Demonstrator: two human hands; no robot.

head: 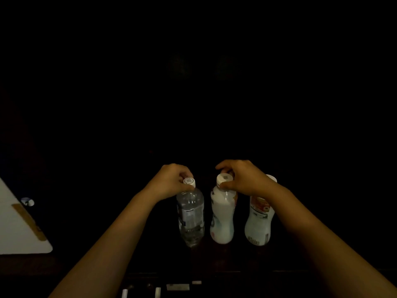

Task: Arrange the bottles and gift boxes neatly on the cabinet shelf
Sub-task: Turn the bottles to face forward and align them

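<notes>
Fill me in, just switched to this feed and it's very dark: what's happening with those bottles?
A person is handling two bottles at once, each gripped at the cap. The left hand pinches the cap of the clear bottle, and the right hand holds the cap of the middle white bottle. A third white bottle stands untouched to the right, behind the right forearm. All three stand upright in a row on a dark surface. No gift boxes are visible.

— What stands on the dark shelf (300, 222)?
— A clear bottle (190, 214). Just right of it a white bottle (222, 218), then another white bottle (258, 222) farther right, all upright.
</notes>
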